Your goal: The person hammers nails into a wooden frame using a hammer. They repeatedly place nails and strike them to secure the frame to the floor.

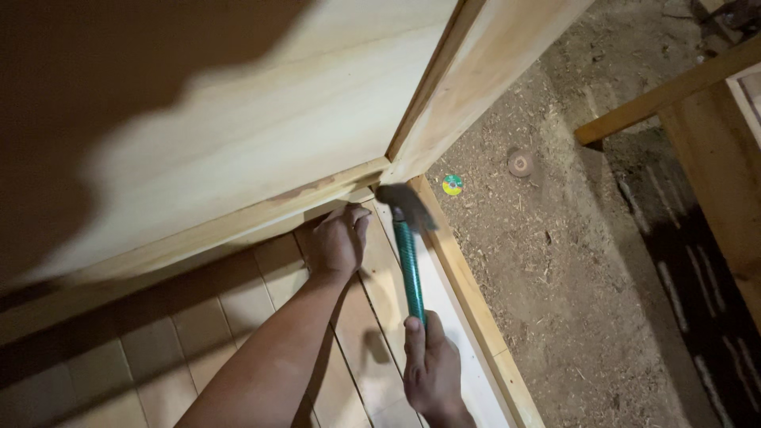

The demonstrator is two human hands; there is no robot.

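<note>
Step in hand, as judged: nailing at the inside corner of a pale wooden box frame. Right hand clamped on the green-handled hammer, head blurred just beside the corner joint. Left hand pinched closed against the batten, whether on 1 nail cannot be told. Next blow calls for a square strike clear of the fingers.

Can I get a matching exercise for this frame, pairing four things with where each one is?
Things:
1. left hand
2. right hand
3. hammer head
4. small round yellow-green disc

Places:
A. on the sawdust-strewn floor
B. gripping the lower end of the green handle
C. blurred, at the inner corner of the wooden frame
D. pressed against the strip under the pale board

Pairs: 1-D, 2-B, 3-C, 4-A
</note>
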